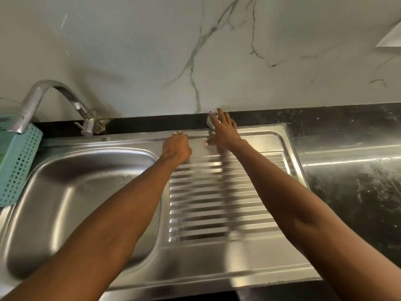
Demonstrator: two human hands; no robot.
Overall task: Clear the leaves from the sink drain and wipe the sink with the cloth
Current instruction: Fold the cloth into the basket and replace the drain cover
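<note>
Sink (217, 261) lies under my arms. My right hand (224, 132) rests flat with straight fingers on the drain strainer (211, 122) behind it, probably to lift it. My left hand (176, 146) curls on the back rim, maybe empty.

Reaching both arms over the ribbed drainboard (225, 192) of the steel sink (86, 192), laying the right hand (224, 131) flat on a round strainer (211, 122) at the back rim, resting the curled left hand (176, 146) beside it.
</note>
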